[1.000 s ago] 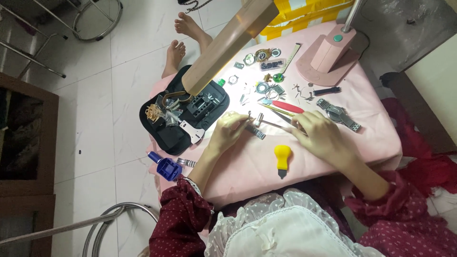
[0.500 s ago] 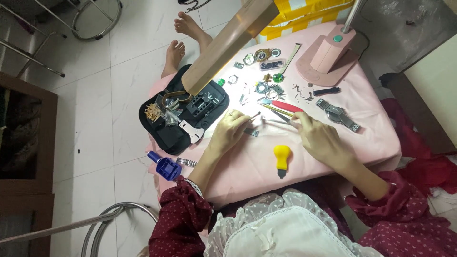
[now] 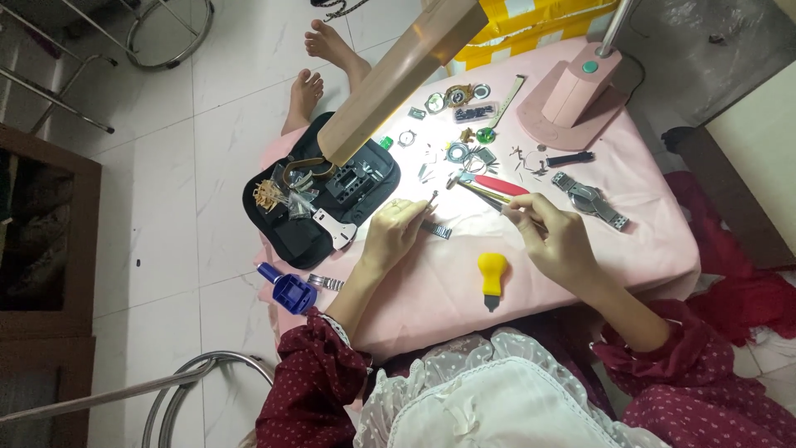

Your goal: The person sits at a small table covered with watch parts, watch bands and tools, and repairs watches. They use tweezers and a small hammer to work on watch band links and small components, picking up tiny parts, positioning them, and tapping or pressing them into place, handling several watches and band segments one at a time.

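Note:
My left hand [image 3: 396, 234] rests on the pink tablecloth [image 3: 431, 290] and pinches a thin metal piece [image 3: 433, 198] that sticks up past its fingertips. A short dark watch band segment [image 3: 437, 231] lies just to the right of its fingers. My right hand [image 3: 554, 236] is closed on a thin metal tool [image 3: 489, 197] whose tip points left, toward the left hand. A red-handled tool [image 3: 496, 184] lies on the cloth just beyond that tip. Between my wrists, nearer to me, lies a yellow-handled tool [image 3: 492, 274].
A black tool case [image 3: 319, 195] with small parts lies at the table's left, a blue tool [image 3: 288, 290] below it. The pink lamp base [image 3: 580, 95] stands at the back right, its arm [image 3: 398, 79] reaching over the case. Watch parts [image 3: 456, 99], a metal bracelet [image 3: 590, 199] and another person's bare feet [image 3: 319, 62] are beyond.
My left hand has turned a little, and the thin metal piece now points up from its fingers. My right hand and its tool have hardly shifted.

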